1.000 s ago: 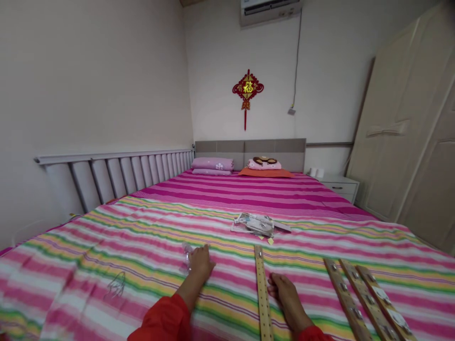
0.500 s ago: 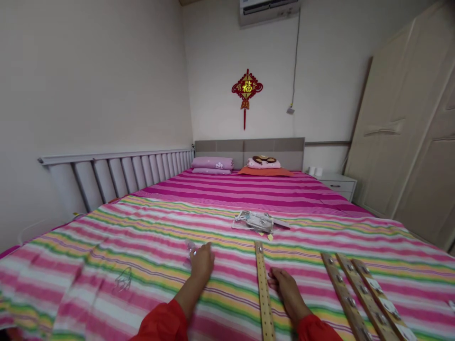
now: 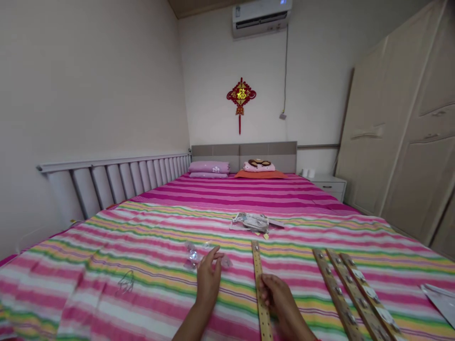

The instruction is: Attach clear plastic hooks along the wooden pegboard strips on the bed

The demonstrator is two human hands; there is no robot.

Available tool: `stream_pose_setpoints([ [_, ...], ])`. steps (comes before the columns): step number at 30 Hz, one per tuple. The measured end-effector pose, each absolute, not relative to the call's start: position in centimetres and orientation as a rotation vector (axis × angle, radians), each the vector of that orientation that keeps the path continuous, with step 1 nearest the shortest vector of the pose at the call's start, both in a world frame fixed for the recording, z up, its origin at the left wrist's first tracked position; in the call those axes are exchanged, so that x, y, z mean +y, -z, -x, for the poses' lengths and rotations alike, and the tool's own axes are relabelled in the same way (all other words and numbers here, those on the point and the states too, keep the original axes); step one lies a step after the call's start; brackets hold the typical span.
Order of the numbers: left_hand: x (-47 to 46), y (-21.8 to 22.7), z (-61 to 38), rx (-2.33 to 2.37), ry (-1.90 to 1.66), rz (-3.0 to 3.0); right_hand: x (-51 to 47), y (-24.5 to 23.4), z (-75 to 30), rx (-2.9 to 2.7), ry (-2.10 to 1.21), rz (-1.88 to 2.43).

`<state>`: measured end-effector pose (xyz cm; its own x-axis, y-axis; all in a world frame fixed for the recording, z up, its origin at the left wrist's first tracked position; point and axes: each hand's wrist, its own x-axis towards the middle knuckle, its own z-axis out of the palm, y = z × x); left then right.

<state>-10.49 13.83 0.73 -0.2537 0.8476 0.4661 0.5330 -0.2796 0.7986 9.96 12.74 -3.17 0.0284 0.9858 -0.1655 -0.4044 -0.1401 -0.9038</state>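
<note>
My left hand (image 3: 208, 279) hovers over the striped bedspread (image 3: 142, 246), its fingers pinched together just behind a small heap of clear plastic bags with small metal parts (image 3: 199, 253); what the fingertips hold is too small to name. My right hand (image 3: 279, 298) is curled round the edge of a long perforated wooden strip (image 3: 260, 289) that lies lengthwise on the bed in front of me.
Three more wooden strips with metal hooks (image 3: 351, 291) lie to the right. A pile of opened packaging (image 3: 253, 221) sits further up the bed. A plastic bag (image 3: 439, 296) lies at the far right. Pillows (image 3: 209, 167), a nightstand (image 3: 327, 183) and a wardrobe (image 3: 398, 137) stand beyond.
The view has tilted up. My left hand has lifted off the small bags and drawn back with its fingers pinched. My right hand has closed onto the strip's edge.
</note>
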Motion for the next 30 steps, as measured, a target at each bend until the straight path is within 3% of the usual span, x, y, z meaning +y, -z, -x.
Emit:
stream_pose_setpoints([
  [6, 7.8, -2.2, 6.4, 1.365, -1.643, -1.644, 8.3, 2.1, -8.3, -0.557, -1.673, 0.880],
  [13, 4.5, -3.4, 5.2, 0.943, -1.383, -1.350, 5.0, 0.6, -9.5, -0.405, -1.950, 0.596],
  [30, 5.5, -2.3, 3.7, 0.735, -1.289, -1.129, 3.5, -0.1, -11.2, -0.727, -2.024, 0.475],
])
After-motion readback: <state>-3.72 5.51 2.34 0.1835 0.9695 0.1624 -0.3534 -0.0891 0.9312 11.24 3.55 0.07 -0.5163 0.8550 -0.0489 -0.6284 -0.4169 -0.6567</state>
